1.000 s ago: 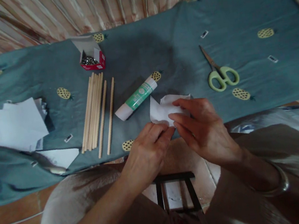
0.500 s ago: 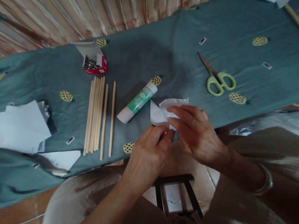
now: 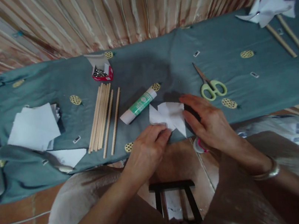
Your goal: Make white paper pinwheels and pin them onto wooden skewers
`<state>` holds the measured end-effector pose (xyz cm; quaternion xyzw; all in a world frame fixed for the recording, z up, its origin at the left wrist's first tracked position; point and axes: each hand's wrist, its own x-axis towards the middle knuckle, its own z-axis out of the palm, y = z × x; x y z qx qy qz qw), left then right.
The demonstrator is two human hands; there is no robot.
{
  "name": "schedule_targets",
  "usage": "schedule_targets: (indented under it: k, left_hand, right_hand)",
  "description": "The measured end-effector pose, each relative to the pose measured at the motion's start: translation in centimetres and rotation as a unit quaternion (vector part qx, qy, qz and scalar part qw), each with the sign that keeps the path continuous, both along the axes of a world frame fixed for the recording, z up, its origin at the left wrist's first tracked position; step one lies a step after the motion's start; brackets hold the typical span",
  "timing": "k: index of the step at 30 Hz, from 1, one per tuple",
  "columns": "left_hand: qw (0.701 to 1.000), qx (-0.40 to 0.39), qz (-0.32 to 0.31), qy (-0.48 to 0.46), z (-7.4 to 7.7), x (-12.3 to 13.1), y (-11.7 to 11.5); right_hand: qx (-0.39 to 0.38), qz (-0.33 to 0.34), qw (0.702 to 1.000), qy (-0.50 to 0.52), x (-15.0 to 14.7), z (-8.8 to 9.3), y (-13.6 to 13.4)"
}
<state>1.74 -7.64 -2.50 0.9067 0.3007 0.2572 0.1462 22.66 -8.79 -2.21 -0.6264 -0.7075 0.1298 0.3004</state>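
Observation:
A white paper pinwheel with folded blades lies at the table's near edge, between my hands. My left hand pinches its lower left part between thumb and fingers. My right hand is at its right side, fingers apart, the fingertips close to the paper's edge; whether they touch it I cannot tell. Just beyond the paper lies a glue stick with a green label, tilted. Green-handled scissors rest to the right, blades pointing away from me.
Several wooden sticks lie left of the glue. Behind them stands an open red box of small metal pieces. A stack of white paper is at the left. Finished-looking pinwheels on sticks lie far right. A curtain hangs behind the table.
My right hand has moved right, off the paper, and its fingers have spread. More of the folded pinwheel now shows. My left hand keeps its pinch. The whole view has shifted slightly.

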Motion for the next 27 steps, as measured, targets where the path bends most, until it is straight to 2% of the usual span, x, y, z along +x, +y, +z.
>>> schedule_targets:
  k: [9,19,27]
  left_hand:
    - [1.0,0.014,0.002,0.018,0.1,-0.5,0.8]
    - [1.0,0.029,-0.004,0.007,0.0,-0.3,1.0]
    - [0.999,0.034,-0.003,0.005,0.0,-0.5,1.0]
  right_hand:
    - [-0.082,-0.073,0.988,0.113,0.8,0.5,0.7]
    - [-0.114,-0.066,0.968,0.214,0.7,0.4,1.1]
    - [-0.113,-0.061,0.977,0.168,0.2,1.0,1.6]
